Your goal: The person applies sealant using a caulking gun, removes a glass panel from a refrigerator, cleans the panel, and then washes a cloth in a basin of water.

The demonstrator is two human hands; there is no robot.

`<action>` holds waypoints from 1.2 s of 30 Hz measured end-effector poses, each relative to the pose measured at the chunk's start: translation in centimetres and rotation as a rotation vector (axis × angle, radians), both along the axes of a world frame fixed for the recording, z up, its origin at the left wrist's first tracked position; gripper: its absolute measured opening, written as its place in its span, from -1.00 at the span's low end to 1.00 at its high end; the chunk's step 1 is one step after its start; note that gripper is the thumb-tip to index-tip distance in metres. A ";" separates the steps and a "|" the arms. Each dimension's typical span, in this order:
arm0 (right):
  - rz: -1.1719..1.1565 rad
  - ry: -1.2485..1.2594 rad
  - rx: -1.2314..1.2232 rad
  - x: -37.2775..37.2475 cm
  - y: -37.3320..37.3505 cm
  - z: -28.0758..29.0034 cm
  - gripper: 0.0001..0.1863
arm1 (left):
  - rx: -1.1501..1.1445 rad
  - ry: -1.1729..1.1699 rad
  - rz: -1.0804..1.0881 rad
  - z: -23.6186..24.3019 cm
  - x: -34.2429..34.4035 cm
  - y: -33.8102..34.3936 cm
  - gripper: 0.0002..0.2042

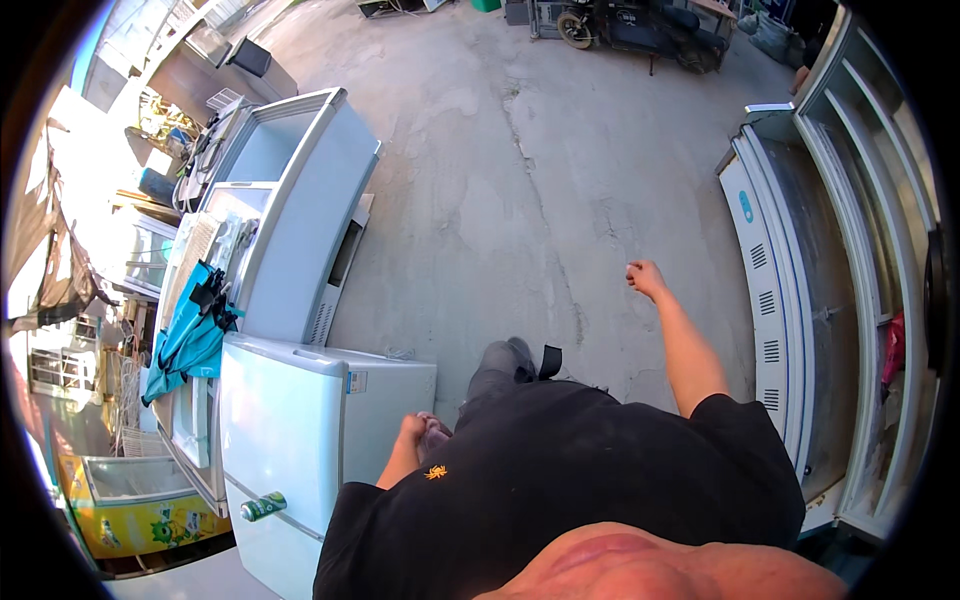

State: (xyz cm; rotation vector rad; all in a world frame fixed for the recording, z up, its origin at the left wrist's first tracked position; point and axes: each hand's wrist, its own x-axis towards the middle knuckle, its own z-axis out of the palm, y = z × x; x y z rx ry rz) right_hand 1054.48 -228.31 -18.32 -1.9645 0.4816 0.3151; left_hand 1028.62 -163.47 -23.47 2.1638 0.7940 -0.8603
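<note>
My left hand (414, 428) hangs low beside a white refrigerator (280, 410), its fingers closed around a crumpled greyish-pink thing (434, 436) too small to make out. Out to the right, above the concrete, my right hand (645, 279) is curled closed with the arm stretched forward. It touches nothing around it, and whatever may be inside the fingers is hidden. A green can (263, 506) is at the refrigerator, left of my body. My legs and a dark shoe (520, 348) show below my black shirt.
Left stand a pale chest-type cabinet (310, 200), a turquoise cloth bundle (195, 335) and a yellow display freezer (150, 525). A tall glass-door cooler (800, 290) lines the right. A dark motorbike (650, 35) is parked far ahead. Cracked concrete floor (480, 200) runs between them.
</note>
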 end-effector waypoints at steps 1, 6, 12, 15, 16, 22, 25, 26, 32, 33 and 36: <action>0.037 -0.084 -0.049 5.9 1.0 2.2 -0.64 | 0.002 -0.016 0.003 -0.7 3.2 0.4 -0.75; 0.026 -0.238 0.049 22.7 5.5 1.6 -0.67 | 0.190 -0.085 -0.334 -6.7 18.4 4.5 -0.72; 0.037 0.796 0.017 22.4 7.0 -6.8 -0.69 | 0.119 -0.104 0.031 -5.6 46.9 5.3 -0.69; 0.099 1.032 0.001 26.2 7.4 -8.6 -0.69 | 0.090 -0.269 0.134 -2.9 61.1 6.6 -0.69; 0.083 1.059 -0.009 28.9 7.2 -9.1 -0.69 | 0.144 -0.344 0.088 -0.9 66.9 6.0 -0.69; 0.177 1.051 -0.069 56.7 7.6 -12.7 -0.69 | 0.248 -0.389 0.275 -0.1 88.0 9.7 -0.68; 0.111 0.872 -0.045 76.5 9.1 -13.0 -0.69 | 0.271 -0.291 0.330 0.0 95.4 10.0 -0.71; 0.120 0.754 -0.052 85.3 10.6 -12.0 -0.69 | 0.276 -0.266 0.364 -0.1 97.6 10.2 -0.72; 0.215 -0.035 0.033 129.2 20.2 0.0 -0.69 | 0.238 -0.123 0.235 0.2 114.1 12.3 -0.67; 0.224 -0.119 0.027 134.6 21.6 1.5 -0.69 | 0.222 -0.080 0.213 -0.1 117.1 12.6 -0.65; 0.275 -0.212 0.032 145.0 26.7 2.0 -0.66 | 0.175 0.078 0.244 -4.3 123.4 14.7 -0.65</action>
